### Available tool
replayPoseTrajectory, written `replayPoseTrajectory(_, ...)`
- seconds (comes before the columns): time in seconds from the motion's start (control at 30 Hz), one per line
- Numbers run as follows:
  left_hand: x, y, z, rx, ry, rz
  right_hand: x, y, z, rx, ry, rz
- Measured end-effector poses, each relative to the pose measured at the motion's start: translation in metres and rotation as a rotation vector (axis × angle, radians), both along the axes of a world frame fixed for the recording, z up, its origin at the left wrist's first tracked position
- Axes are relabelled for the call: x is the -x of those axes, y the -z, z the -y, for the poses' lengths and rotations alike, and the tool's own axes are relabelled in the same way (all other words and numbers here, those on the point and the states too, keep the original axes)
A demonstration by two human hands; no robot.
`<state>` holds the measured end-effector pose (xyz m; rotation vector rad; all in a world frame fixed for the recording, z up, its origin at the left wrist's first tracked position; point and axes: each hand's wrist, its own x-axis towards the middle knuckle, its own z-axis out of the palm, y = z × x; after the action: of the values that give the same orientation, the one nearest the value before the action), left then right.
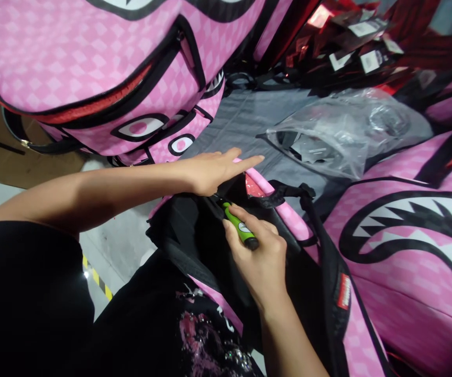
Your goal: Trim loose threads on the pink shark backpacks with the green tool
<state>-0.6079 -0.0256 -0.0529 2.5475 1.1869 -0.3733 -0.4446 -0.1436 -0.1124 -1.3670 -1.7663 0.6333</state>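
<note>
My right hand point(257, 242) is closed around a small green-handled tool point(239, 224) with a black end. Its thin dark shaft points toward the bag's edge, and the tip is hidden under my left hand. Across the top of a pink-and-black backpack point(288, 214), my left hand point(220, 170) lies palm down with fingers stretched out, touching the bag's edge. The backpack lies on my lap side with its black back and strap point(333, 283) up. Part of its red lining shows beside my left fingers.
Large pink checkered bags point(72, 57) with eye prints stand at the upper left. Another pink bag point(402, 272) with a shark mouth lies at the right. A clear plastic bag point(339, 131) rests on the grey surface point(245, 120); red items with white tags point(367, 57) lie behind.
</note>
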Motion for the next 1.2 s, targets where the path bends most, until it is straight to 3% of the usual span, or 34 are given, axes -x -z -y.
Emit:
replayPoseTrajectory(0.13, 0.000, 0.003, -0.002, 0.004, -0.004, 0.012, 0.014, -0.002, -0.009, 0.069, -0.039, -0.115)
replayPoseTrajectory(0.23, -0.003, 0.003, 0.000, -0.021, -0.015, -0.007, 0.018, -0.001, -0.008, 0.043, 0.006, -0.064)
replayPoseTrajectory(0.33, -0.004, 0.001, 0.001, -0.023, -0.007, -0.021, 0.013, -0.003, -0.005, 0.040, 0.046, 0.025)
replayPoseTrajectory(0.53, -0.003, 0.002, 0.001, -0.034, -0.004, -0.002, 0.001, -0.009, -0.013, 0.120, -0.112, 0.035)
replayPoseTrajectory(0.7, -0.002, 0.005, 0.000, -0.034, -0.006, 0.020, 0.004, -0.010, -0.013, 0.094, -0.100, 0.052)
replayPoseTrajectory(0.87, -0.002, 0.007, -0.002, -0.031, -0.001, 0.023, 0.006, -0.011, -0.010, 0.159, 0.026, 0.086)
replayPoseTrajectory(1.2, -0.003, 0.009, -0.001, -0.032, -0.015, 0.016, 0.001, -0.009, -0.007, 0.155, -0.068, 0.005)
